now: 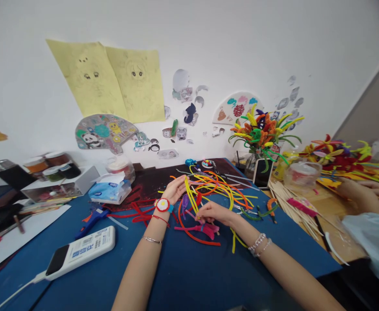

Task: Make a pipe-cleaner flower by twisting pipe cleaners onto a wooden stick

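Bent yellow pipe cleaners [191, 196] stretch between my two hands above the blue mat. Their upper end is pinched in the fingertips of my left hand [175, 189]. Lower down, my right hand [213, 212] has its fingers closed on them. Just below lies a pink pipe-cleaner bundle [209, 230], and a purple pipe-cleaner piece [184, 202] is between the hands. Loose yellow and orange pipe cleaners [233, 196] spread in a tangle behind my right hand. Red pipe cleaners [140, 214] lie left of my left wrist.
On the left are a white power bank [89, 248], a blue glue gun [94, 220] and a tissue pack [110, 190]. A vase of pipe-cleaner flowers [262, 134], a propped phone [263, 172] and wooden sticks [293, 207] stand or lie right. Another person's hands [354, 194] are farther right.
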Available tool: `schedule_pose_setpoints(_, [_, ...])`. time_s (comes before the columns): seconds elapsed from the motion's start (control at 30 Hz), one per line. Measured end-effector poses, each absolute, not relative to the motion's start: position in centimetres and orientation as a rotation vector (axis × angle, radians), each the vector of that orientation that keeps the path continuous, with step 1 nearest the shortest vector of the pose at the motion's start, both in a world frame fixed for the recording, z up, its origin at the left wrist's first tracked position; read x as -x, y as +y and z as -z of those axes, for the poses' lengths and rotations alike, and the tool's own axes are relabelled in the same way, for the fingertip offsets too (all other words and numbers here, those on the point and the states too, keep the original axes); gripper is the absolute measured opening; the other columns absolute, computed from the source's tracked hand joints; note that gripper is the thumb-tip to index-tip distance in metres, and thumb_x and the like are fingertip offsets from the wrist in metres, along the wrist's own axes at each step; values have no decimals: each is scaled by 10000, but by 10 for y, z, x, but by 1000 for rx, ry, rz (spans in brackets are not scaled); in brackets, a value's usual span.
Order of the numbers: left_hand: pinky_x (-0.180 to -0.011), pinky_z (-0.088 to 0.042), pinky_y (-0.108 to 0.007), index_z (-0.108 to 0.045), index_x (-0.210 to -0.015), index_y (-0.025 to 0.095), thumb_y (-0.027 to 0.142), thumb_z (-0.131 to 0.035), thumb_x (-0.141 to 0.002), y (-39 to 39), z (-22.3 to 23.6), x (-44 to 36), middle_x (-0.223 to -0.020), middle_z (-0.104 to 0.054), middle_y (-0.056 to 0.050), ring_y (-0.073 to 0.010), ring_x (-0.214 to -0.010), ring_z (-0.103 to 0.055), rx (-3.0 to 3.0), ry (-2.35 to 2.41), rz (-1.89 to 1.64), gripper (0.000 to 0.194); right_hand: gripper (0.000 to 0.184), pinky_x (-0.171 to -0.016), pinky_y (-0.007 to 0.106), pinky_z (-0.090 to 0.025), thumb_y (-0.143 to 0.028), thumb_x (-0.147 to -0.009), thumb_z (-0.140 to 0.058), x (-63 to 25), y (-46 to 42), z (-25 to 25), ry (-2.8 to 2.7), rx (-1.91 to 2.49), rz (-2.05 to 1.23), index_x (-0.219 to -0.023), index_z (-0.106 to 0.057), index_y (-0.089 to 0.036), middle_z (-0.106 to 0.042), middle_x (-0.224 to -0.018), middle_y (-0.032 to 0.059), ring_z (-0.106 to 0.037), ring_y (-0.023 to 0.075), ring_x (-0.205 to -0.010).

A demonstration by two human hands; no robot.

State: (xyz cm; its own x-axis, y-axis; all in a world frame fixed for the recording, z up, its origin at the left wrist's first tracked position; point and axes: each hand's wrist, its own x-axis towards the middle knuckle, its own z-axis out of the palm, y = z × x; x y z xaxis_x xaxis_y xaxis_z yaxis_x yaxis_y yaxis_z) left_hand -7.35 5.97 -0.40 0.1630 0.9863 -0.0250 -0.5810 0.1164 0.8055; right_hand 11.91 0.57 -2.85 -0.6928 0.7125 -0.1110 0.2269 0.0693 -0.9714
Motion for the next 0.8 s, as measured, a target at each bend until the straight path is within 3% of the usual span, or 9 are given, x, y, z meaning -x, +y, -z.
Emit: schedule_pose_setpoints(0.8, [-717,-518,-210,-608,-873,102,135,-603,-724,62,7,77,-858,-653,-88,-121,-753,-637,-723,723,-1283,153,324,-379,172,-209,-405,-708,-561,-119,5,27,-1938,923,-1698,-764,-693,-114,-583,-569,11,-343,28,-405])
